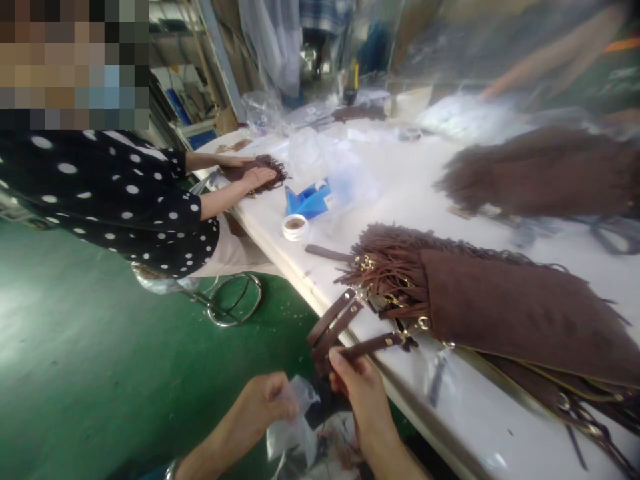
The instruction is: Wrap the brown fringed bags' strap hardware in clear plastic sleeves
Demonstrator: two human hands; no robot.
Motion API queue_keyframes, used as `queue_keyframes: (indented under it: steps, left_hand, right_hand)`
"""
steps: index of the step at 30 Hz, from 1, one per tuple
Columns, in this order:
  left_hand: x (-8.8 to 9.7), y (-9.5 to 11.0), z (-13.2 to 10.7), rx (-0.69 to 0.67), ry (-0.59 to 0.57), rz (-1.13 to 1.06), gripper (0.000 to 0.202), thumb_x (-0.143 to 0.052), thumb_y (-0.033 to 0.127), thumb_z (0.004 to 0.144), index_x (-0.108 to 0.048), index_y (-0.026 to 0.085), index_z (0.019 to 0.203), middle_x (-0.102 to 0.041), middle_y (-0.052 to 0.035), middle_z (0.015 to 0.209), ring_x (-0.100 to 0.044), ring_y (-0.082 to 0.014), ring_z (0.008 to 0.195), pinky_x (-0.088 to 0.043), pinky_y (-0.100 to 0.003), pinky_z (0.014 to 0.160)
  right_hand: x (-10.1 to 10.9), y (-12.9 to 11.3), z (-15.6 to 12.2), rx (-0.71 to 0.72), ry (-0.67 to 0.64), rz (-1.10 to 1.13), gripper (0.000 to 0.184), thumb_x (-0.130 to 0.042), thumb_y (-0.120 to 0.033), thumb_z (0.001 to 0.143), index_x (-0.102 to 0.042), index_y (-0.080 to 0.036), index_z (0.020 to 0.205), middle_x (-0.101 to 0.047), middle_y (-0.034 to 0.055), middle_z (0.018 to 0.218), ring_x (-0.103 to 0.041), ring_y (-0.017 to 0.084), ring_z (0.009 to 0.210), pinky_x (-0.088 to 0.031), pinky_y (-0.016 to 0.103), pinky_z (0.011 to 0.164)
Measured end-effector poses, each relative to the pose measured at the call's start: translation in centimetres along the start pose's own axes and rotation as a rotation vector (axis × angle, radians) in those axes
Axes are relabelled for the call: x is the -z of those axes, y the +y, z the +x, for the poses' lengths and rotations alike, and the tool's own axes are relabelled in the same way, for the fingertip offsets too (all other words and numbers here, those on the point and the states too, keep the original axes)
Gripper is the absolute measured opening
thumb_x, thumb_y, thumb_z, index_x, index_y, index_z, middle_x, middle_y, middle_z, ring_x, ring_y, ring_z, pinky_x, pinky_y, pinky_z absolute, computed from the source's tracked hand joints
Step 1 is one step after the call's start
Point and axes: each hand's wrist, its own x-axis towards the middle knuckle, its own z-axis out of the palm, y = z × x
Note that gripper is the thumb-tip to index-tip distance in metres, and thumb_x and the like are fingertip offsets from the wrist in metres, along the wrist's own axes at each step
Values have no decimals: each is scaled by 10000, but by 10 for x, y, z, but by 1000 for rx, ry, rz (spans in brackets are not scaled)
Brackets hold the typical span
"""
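My left hand (267, 403) is closed on a clear plastic bag (293, 437) in front of my body, off the table's edge. Between the thumb and fingers of my right hand (363, 390) is a brown strap (373, 345) with small metal studs. That strap runs to a metal clasp at the corner of a stack of brown fringed bags (505, 307), which lies on the table. More looped straps (333, 323) hang over the edge just beyond my right hand. The fringe and gold-coloured hardware point toward the left.
A white table (395, 193) stretches away, holding a white round container (295, 228), a blue packet (309, 199) and another brown fringed pile (545, 173). At left, a person in a dotted top (125, 200) presses a fringed piece (257, 177). A stool (234, 300) stands on the green floor.
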Motion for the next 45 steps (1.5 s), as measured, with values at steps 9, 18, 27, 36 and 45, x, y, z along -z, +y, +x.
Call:
queue_keyframes:
  steps: [9, 18, 27, 36, 45]
  left_hand:
    - [-6, -2, 11, -24, -9, 30, 316, -786, 355, 718, -574, 122, 748, -634, -33, 707, -555, -159, 652, -341, -239, 575]
    - [-15, 16, 4, -36, 11, 113, 253, -751, 314, 740, -574, 132, 743, -615, -7, 681, -529, -144, 639, -332, -230, 564]
    - [-33, 30, 6, -45, 15, 87, 249, -731, 343, 761, -588, 140, 770, -662, -24, 690, -588, -164, 640, -389, -228, 586]
    - [-59, 29, 19, -56, -138, -204, 391, -730, 471, 780, -622, 109, 880, -662, -71, 705, -608, -177, 585, -430, -238, 544]
    - [-26, 65, 10, -219, -150, 322, 398, -553, 519, 887, -668, 145, 812, -637, -34, 671, -590, -169, 632, -407, -220, 597]
  right_hand:
    - [4, -8, -14, -14, -7, 24, 495, -836, -524, 590, -662, -132, 837, -550, -41, 543, -435, 64, 450, -300, 171, 413]
    - [4, -12, -19, -6, 0, -9, 461, -835, -489, 580, -664, -131, 815, -565, -34, 552, -448, 80, 460, -297, 189, 424]
    - [9, -17, -20, 2, -59, -24, 400, -862, -443, 544, -705, -150, 766, -645, 11, 655, -555, 147, 607, -436, 247, 567]
    - [18, -14, -24, 39, -152, -36, 423, -860, -484, 566, -720, -145, 778, -675, 40, 695, -601, 175, 640, -468, 276, 600]
    - [35, -45, -31, 145, 187, 144, 573, -680, -621, 768, -619, -217, 1169, -727, 69, 1009, -657, 222, 840, -523, 303, 704]
